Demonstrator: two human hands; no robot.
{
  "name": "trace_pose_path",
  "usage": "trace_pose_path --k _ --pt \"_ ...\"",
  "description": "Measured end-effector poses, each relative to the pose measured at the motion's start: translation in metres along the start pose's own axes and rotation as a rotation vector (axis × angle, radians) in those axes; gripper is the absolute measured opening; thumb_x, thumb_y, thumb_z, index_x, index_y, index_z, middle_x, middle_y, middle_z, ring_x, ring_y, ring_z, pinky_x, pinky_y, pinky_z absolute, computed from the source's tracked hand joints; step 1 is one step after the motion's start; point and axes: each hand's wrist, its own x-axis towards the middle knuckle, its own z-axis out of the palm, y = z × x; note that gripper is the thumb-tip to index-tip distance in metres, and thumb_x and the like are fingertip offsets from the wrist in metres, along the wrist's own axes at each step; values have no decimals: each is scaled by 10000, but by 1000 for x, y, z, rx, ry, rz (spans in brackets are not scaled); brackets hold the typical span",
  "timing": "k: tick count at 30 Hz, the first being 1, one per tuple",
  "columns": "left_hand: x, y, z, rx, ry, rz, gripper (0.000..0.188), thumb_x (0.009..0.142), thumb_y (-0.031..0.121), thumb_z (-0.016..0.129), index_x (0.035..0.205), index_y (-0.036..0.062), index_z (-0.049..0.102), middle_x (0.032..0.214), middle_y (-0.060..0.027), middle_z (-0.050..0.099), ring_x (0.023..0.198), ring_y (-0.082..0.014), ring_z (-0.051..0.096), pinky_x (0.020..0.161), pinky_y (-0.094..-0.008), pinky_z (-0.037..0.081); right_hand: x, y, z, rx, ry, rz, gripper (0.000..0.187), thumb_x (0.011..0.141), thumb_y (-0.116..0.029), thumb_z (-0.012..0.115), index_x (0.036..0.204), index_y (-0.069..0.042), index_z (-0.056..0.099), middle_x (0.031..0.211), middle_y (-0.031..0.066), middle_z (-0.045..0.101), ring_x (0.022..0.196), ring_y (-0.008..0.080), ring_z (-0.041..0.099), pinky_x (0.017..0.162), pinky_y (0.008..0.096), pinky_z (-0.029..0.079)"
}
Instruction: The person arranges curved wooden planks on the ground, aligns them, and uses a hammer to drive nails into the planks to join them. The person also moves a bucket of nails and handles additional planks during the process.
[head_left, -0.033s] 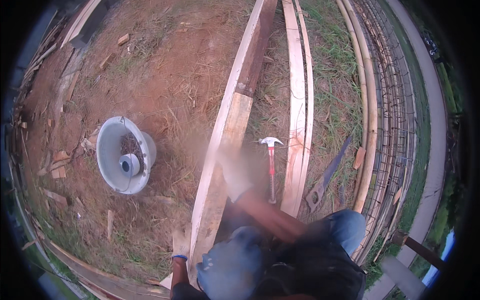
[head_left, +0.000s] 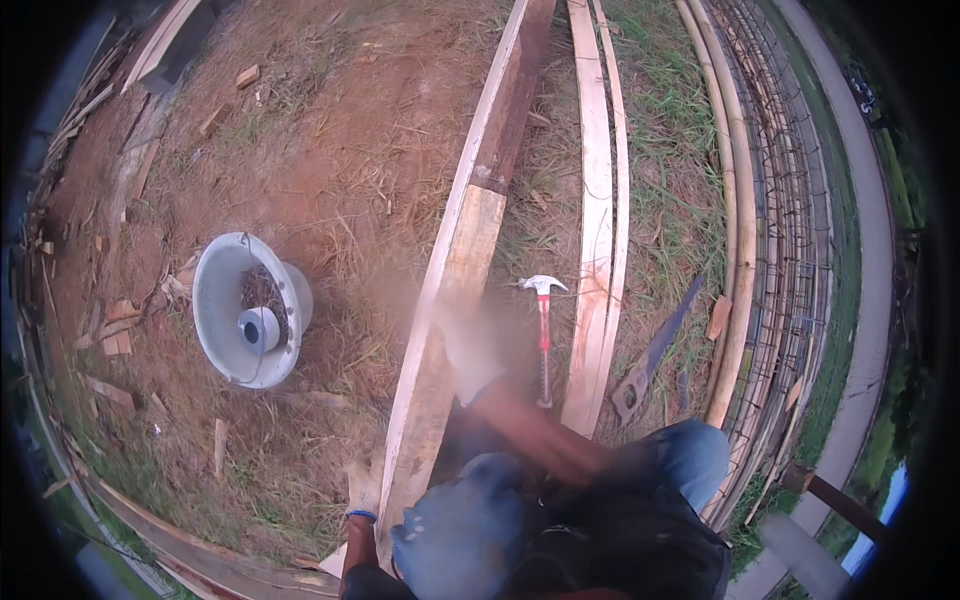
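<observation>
A long wooden beam (head_left: 468, 238), part pale and part dark brown, runs away from me through the middle of the view. My left hand (head_left: 364, 487), in a pale glove with a blue band at the wrist, grips the beam's left edge near my knee. Over the beam farther along is my right hand (head_left: 470, 345), also gloved; motion smears its fingers, so I cannot make out their pose or anything in them. To the right of it a claw hammer (head_left: 543, 335) with a red and white handle lies on the ground.
Two pale planks (head_left: 592, 220) lie right of the hammer, then a handsaw (head_left: 655, 350). Farther right are bamboo poles (head_left: 735, 200) and wire-tied steel rebar cages (head_left: 790, 220). A whitish bucket (head_left: 225, 340) lies tipped on the left, among wood scraps (head_left: 118, 343).
</observation>
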Motion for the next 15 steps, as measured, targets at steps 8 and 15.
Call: trace_pose_path --k 8,15 --pt "37 -26 -56 329 -405 -224 555 1048 423 675 969 -123 731 697 -35 656 663 -94 553 562 -400 452 -16 -27 45 -425 74 16 721 851 -335 869 1353 74 553 1231 262 719 1087 390 731 974 440 557" --pt "43 163 -18 33 -339 423 1069 754 271 887 1611 -51 335 1570 -278 541 1297 -398 683 1038 -455 581 -19 -34 31 -435 128 70 713 872 -383 857 1330 77 562 1218 299 725 1144 425 726 986 474 566"
